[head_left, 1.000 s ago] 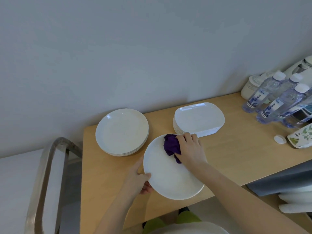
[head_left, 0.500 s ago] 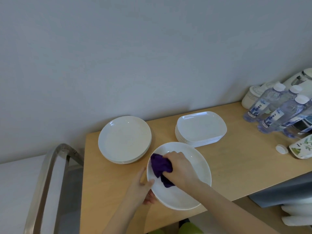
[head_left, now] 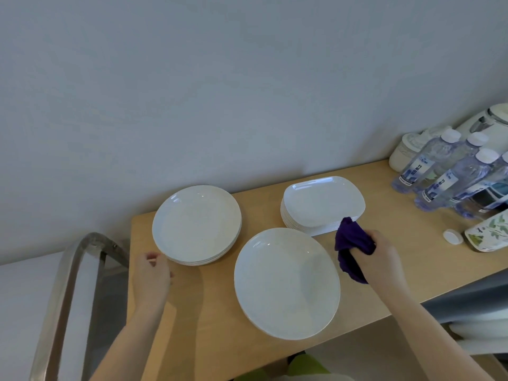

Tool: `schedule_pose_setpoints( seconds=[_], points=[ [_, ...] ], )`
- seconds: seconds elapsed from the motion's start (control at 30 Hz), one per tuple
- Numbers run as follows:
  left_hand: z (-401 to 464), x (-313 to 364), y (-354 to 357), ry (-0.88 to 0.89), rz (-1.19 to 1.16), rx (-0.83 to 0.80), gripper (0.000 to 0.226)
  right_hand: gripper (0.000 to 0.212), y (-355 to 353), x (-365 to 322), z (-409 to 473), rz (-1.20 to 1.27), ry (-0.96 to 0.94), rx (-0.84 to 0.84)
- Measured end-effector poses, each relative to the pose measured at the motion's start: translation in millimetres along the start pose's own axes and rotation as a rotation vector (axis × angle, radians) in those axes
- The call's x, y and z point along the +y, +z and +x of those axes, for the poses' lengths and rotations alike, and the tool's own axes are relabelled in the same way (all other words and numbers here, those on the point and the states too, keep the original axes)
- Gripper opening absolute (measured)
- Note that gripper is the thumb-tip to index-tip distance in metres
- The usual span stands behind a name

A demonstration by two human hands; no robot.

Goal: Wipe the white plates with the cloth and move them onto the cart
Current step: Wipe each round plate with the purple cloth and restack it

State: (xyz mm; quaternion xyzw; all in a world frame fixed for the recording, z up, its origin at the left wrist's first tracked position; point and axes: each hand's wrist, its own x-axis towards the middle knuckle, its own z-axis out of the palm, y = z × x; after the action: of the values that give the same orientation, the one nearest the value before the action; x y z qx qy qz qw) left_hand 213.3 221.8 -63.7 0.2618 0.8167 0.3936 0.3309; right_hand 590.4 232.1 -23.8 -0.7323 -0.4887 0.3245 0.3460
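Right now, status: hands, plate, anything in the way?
Right hand grips cloth, off the plate. Left hand open beside round stack. Single plate lies on table, untouched. Nothing blocking it.

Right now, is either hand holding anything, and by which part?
The right hand grips the purple cloth bunched at its middle, ends sticking out. The left hand holds nothing, beside the stack of round plates.

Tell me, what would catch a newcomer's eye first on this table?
Probably the purple cloth, bunched in the right hand just right of a single round white plate at the wooden table's near edge. Behind it stand a stack of round plates by the left hand and a stack of squarish plates.
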Motion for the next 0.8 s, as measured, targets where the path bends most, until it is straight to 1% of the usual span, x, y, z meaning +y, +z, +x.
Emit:
schedule_pose_setpoints(
  seconds=[0.03, 0.1, 0.13, 0.2, 0.27, 0.37, 0.47, 0.57, 0.63, 0.67, 0.77, 0.8],
  points=[
    [5.8, 0.0, 0.0, -0.008, 0.005, 0.022, 0.023, 0.017, 1.2, 7.5, 1.8, -0.041, 0.025, 0.014],
    [16.8, 0.2, 1.2, -0.036, 0.005, 0.015, 0.037, 0.01, 5.2, 19.6, 7.1, -0.219, 0.055, 0.038],
    [21.9, 0.5, 2.4, -0.057, 0.012, -0.009, 0.044, 0.01, 7.9, 23.7, 9.6, -0.305, 0.082, 0.035],
    [30.2, 2.6, 6.2, -0.094, 0.051, -0.08, 0.054, 0.013, 14.1, 29.5, 13.9, -0.398, 0.147, 0.006],
    [35.7, 4.7, 9.9, -0.082, 0.118, -0.146, 0.052, 0.021, 20.3, 33.5, 17.6, -0.484, 0.199, -0.001],
    [40.8, 4.8, 11.3, -0.049, 0.186, -0.163, 0.047, 0.034, 26.4, 36.9, 19.0, -0.583, 0.248, -0.016],
    [44.4, 2.0, 9.9, -0.04, 0.226, -0.157, 0.039, 0.044, 29.6, 41.3, 18.8, -0.639, 0.295, -0.099],
    [46.4, 1.1, 9.1, -0.037, 0.202, -0.167, 0.032, 0.048, 25.0, 40.0, 23.5, -0.678, 0.326, -0.201],
    [46.5, 1.5, 8.0, -0.043, 0.202, -0.181, 0.029, 0.046, 17.6, 29.9, 31.4, -0.768, 0.273, -0.268],
    [46.4, 1.9, 7.9, -0.047, 0.203, -0.187, 0.028, 0.042, 14.7, 21.1, 36.4, -0.771, 0.208, -0.258],
    [47.6, 1.5, 10.7, -0.055, 0.189, -0.191, 0.025, 0.033, 22.8, -27.1, 43.7, -0.586, -0.064, -0.179],
    [48.9, 1.1, 12.7, -0.062, 0.181, -0.196, 0.027, 0.028, 33.7, -46.1, 44.3, -0.516, -0.154, -0.196]
  ],
)
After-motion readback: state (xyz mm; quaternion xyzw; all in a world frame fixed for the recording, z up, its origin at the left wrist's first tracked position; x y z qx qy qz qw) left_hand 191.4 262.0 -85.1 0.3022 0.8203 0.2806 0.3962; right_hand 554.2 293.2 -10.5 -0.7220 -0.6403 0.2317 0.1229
